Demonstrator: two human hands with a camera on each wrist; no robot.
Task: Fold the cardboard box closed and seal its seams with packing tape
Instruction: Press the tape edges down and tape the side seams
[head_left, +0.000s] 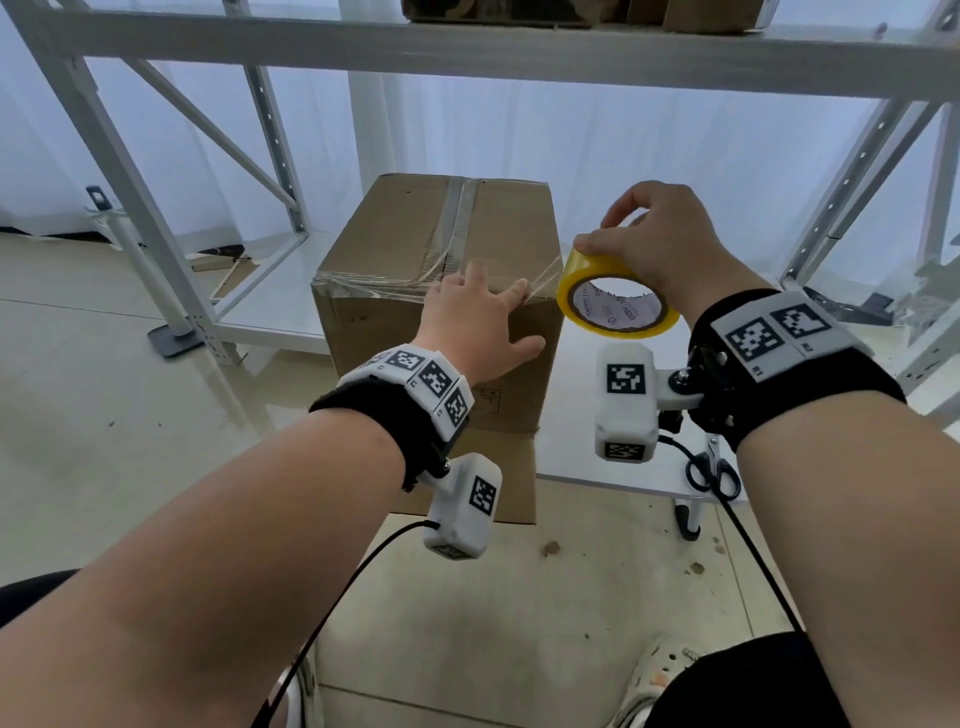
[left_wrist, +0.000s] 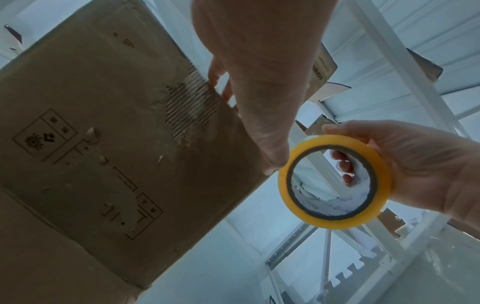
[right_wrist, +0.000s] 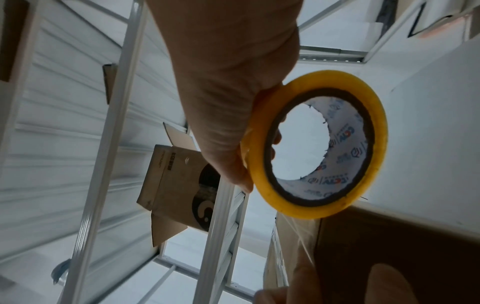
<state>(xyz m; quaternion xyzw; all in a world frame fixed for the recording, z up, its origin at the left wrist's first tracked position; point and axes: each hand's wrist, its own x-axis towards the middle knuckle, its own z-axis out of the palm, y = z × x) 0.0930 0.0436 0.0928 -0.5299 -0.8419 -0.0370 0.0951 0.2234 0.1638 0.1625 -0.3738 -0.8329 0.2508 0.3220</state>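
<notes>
The brown cardboard box (head_left: 441, 270) stands upright with its top flaps folded shut, clear tape running along the centre seam. My left hand (head_left: 478, 317) lies flat with spread fingers over the box's near top edge, pressing a strip of clear tape (head_left: 540, 288) onto it. That strip stretches right to a yellow tape roll (head_left: 618, 301), which my right hand (head_left: 649, 239) grips from above just off the box's near right corner. The left wrist view shows the box's printed front face (left_wrist: 103, 144) and the roll (left_wrist: 335, 185). In the right wrist view the roll (right_wrist: 317, 144) fills the centre.
Black-handled scissors (head_left: 711, 473) lie on the low white table (head_left: 623, 467) right of the box. A white metal shelving frame (head_left: 156, 249) surrounds the area, with cartons on its upper shelf (head_left: 519, 10). A loose bottom flap (head_left: 504, 478) hangs below the box.
</notes>
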